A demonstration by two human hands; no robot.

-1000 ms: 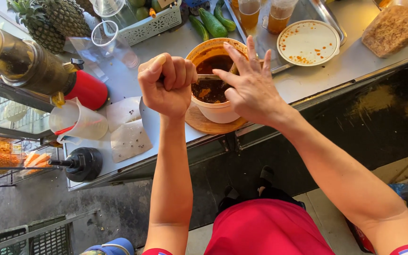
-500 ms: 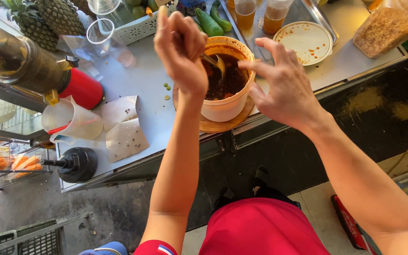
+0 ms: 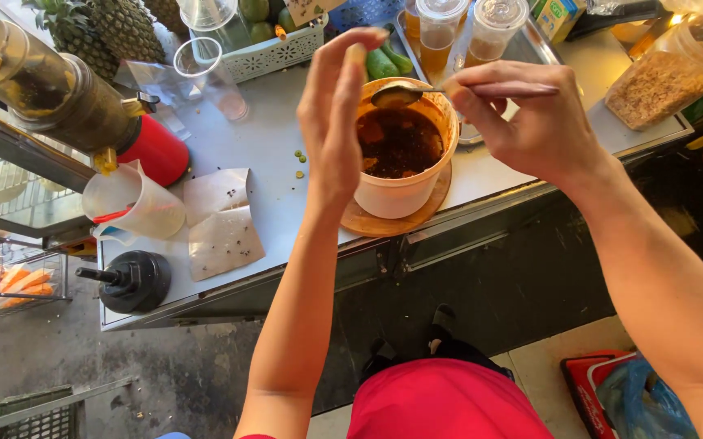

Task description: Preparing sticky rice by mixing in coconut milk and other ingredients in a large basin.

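Grip, right hand (image 3: 530, 122): fingers pinched on a metal spoon (image 3: 416, 93), bowl level over the pot, presumably so drips fall back in. Grip, left hand (image 3: 337, 114): raised, fingers loosely extended, holding nothing, just left of the spoon. Below both: tabletop (image 3: 270, 162), its front edge close under the wrists. Orange pot (image 3: 400, 175) of dark sauce on a wooden disc (image 3: 367, 223), near that edge. Left: free patch; farther left, paper sheets (image 3: 221, 223).

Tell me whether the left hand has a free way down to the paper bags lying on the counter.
Probably yes. The left hand is raised beside the mortar, holding nothing that shows, and the paper bags lie uncovered on the counter just to its left.
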